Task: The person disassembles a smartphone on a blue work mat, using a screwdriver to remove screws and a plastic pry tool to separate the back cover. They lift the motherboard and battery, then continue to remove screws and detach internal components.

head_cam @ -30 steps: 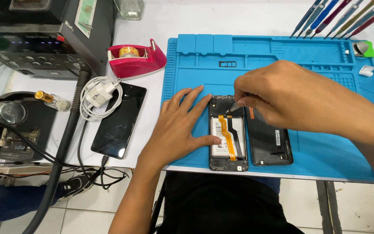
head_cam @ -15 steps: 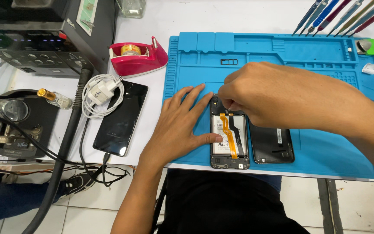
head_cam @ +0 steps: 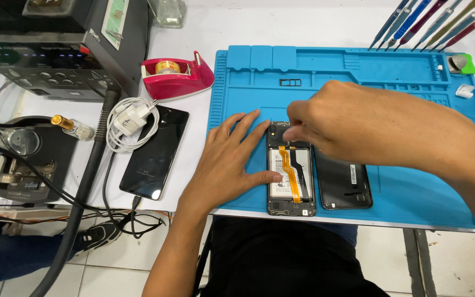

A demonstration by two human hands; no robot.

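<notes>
Pinched fingertips (head_cam: pixel 291 133) on glossy opened phone (head_cam: pixel 291 176), flat palm (head_cam: pixel 224 165) beside.

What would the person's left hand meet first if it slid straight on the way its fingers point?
Probably the right hand, which crosses just beyond the left hand's fingertips over the opened phone; depth between them is unclear.

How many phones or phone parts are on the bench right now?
3. An opened phone on the blue mat under both hands, its back cover just right of it, and a black phone left of the mat. The hands may hide smaller parts.
</notes>
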